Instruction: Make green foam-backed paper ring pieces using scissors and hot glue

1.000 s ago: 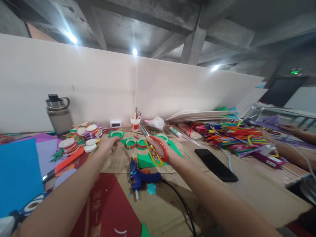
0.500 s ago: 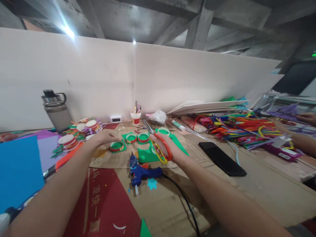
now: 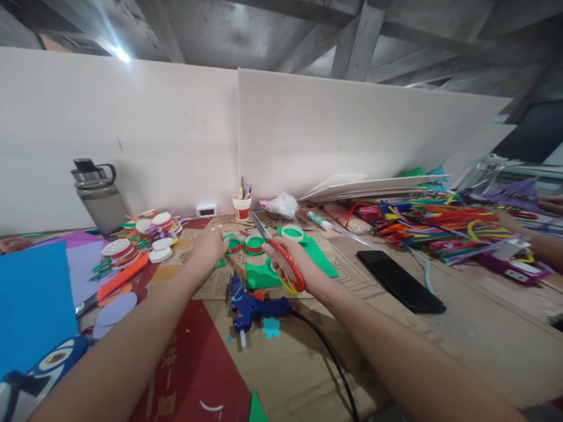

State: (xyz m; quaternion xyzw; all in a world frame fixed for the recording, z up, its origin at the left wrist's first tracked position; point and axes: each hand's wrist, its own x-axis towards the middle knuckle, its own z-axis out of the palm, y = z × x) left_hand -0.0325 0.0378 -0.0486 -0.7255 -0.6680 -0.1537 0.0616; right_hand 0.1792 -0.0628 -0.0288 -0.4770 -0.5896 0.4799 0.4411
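Note:
My right hand (image 3: 295,262) is closed around the handles of a pair of scissors (image 3: 281,253) with red and yellow grips; the metal blades point up and away to the left. My left hand (image 3: 210,249) is over the leftmost green paper piece, fingers curled in. It hides the ring there, and what the fingers hold is not visible. Beside it, red-and-white paper rings (image 3: 254,244) stand on green paper. Another ring (image 3: 292,233) sits on a larger green sheet (image 3: 320,257). Nearer to me lies a blue glue gun (image 3: 253,305) with its black cord.
A grey bottle (image 3: 100,199), an orange utility knife (image 3: 122,276) and stacked paper discs (image 3: 121,251) are on the left. A phone (image 3: 399,281) and a heap of coloured pipe cleaners (image 3: 435,225) lie right. Another person's arm (image 3: 543,243) shows at the right edge.
My left hand has moved right and down over the leftmost ring, its fingers curling in and covering it. My right hand with the scissors has barely moved.

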